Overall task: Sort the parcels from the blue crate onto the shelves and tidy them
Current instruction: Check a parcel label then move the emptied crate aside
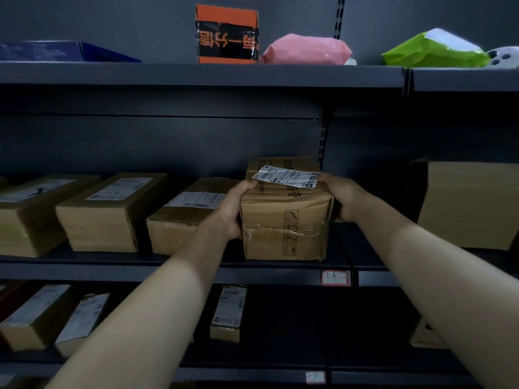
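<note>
A brown cardboard parcel [283, 220] with a white label and clear tape sits on the middle shelf [280, 266], at the right end of a row of boxes. My left hand [233, 209] grips its left side, thumb on the top edge. On the opposite side my right hand [341, 199] holds it with fingers curled round the top right corner. The blue crate is out of view.
Three brown boxes [112, 211] line the middle shelf to the left, the nearest touching my left wrist. A large box [471, 203] stands to the right past the upright. Orange-black box [227, 33], pink bag [306, 49] and green bag [432, 50] lie on the top shelf. Small parcels [229, 313] fill the lower shelf.
</note>
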Motion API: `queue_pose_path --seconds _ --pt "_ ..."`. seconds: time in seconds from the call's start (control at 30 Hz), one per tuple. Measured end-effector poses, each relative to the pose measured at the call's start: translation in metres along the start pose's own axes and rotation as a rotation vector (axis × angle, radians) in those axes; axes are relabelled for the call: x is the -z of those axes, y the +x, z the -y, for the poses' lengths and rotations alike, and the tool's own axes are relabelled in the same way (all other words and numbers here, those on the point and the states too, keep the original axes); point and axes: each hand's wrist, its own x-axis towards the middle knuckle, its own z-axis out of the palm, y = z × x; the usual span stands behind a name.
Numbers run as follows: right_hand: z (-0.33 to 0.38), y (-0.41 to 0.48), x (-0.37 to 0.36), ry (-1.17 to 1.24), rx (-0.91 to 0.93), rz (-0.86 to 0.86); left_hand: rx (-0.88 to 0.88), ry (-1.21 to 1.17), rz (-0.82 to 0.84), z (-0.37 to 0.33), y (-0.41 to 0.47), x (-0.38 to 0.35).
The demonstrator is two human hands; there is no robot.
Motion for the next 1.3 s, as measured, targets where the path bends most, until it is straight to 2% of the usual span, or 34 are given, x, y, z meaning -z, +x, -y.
queue_pose_path --seconds 0.3,0.43,0.53,0.67,0.77,0.83,0.93,1.13,1.3 --pt "0.001 0.004 0.000 -0.104 -0.096 -0.037 0.034 0.016 -0.034 0.000 -0.001 0.000" --pt "0.000 0.003 -0.001 -0.091 -0.056 -0.045 0.030 0.017 -0.058 -0.002 -0.007 0.000" --pt "0.000 0.005 0.000 -0.049 0.037 -0.075 -0.056 0.014 -0.070 -0.006 -0.013 -0.003" --pt "0.000 0.002 -0.001 -0.064 0.106 -0.115 -0.277 0.148 -0.149 -0.010 -0.017 -0.007" --pt "-0.001 -0.006 0.000 -0.157 0.212 -0.211 -0.491 0.449 -0.295 -0.008 -0.025 -0.011" --pt "-0.003 -0.017 0.000 -0.285 0.346 -0.284 -0.664 0.662 -0.362 -0.006 -0.035 -0.014" --pt "-0.003 -0.047 -0.004 -0.573 0.546 -0.341 -0.879 0.893 -0.320 -0.005 -0.054 -0.019" --pt "-0.005 -0.114 -0.022 -1.105 0.810 -0.411 -1.232 1.287 -0.166 -0.013 -0.101 -0.022" --pt "-0.010 -0.178 -0.036 -1.403 0.929 -0.594 -1.541 1.506 -0.124 -0.022 -0.138 -0.010"
